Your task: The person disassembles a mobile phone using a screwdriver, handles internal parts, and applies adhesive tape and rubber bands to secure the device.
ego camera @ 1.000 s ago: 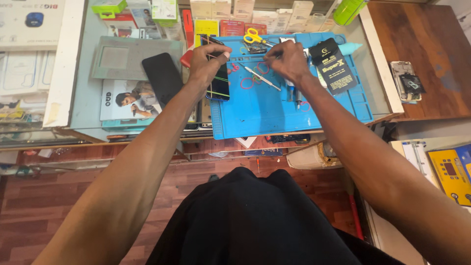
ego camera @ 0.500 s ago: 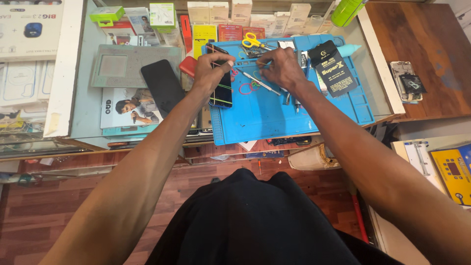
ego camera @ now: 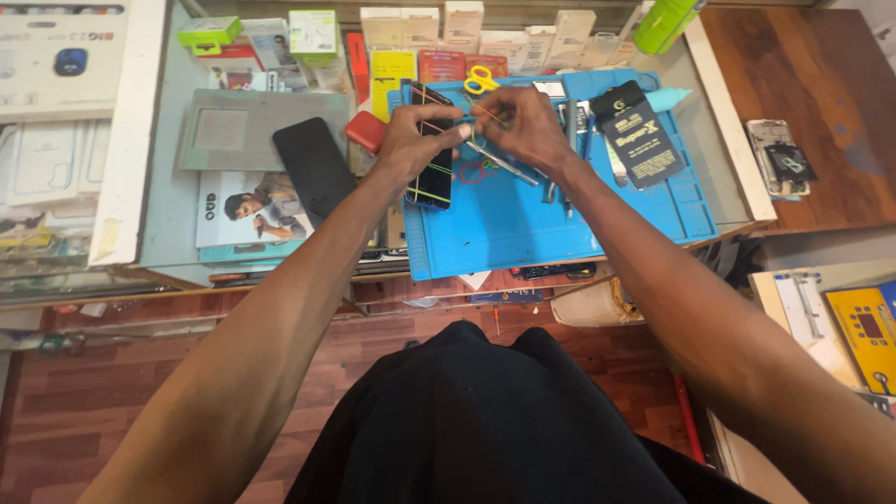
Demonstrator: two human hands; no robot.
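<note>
A black phone [ego camera: 431, 179] wrapped in thin coloured bands lies at the left edge of the blue work mat [ego camera: 523, 233]. My left hand [ego camera: 411, 145] rests over the phone's upper part with thumb and fingers pinched. Just to its right, my right hand [ego camera: 525, 121] is pinched fingertip to fingertip with it. A thin yellowish band [ego camera: 485, 114] seems to run between the two hands; it is too small to be sure. Metal tweezers [ego camera: 504, 164] lie on the mat under my right hand.
Yellow scissors [ego camera: 481, 78] and a black packet [ego camera: 640, 131] lie on the mat. A black phone [ego camera: 313, 168], a grey pad [ego camera: 224, 138] and a red case [ego camera: 366, 131] are to the left. Small boxes [ego camera: 420, 26] line the back. Another phone [ego camera: 780, 159] lies on the wooden top at right.
Both hands have shifted slightly toward the back of the mat and drawn together. My left hand has lifted from flat on the phone to a pinch meeting my right fingertips.
</note>
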